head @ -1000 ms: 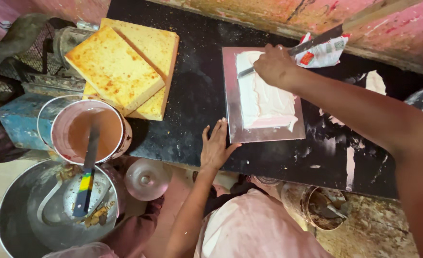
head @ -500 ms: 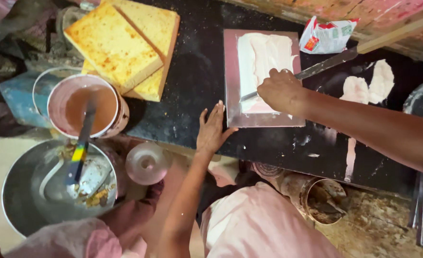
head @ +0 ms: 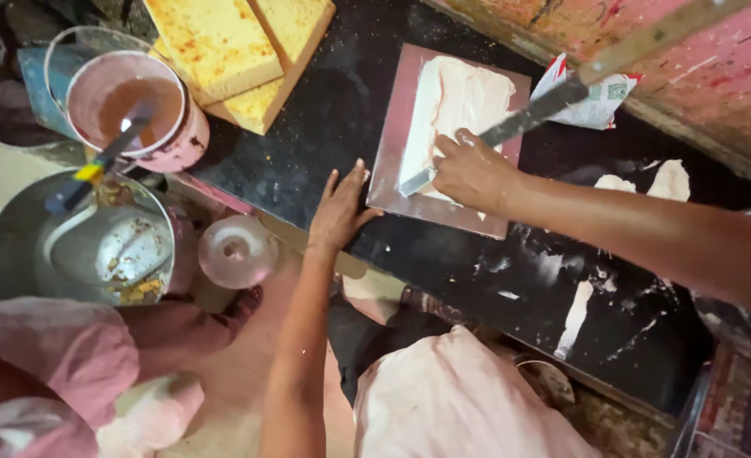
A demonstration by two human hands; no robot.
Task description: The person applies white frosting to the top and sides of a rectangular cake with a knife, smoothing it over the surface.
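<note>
My right hand grips a long flat metal spatula whose blade lies across white cream spread on a square metal board. My left hand lies flat with fingers apart on the black counter, touching the board's near left corner. Two yellow sponge cake slabs are stacked at the far left of the counter.
A pink bucket with brown liquid and a brush stands left, beside a large steel bowl with scraps. A small glass lid sits below the counter. A torn white packet lies behind the board. White smears mark the counter.
My right hand has drawn the spatula toward the board's near edge, smoothing the cream. My left hand stays at the board's corner. The camera has shifted closer.
</note>
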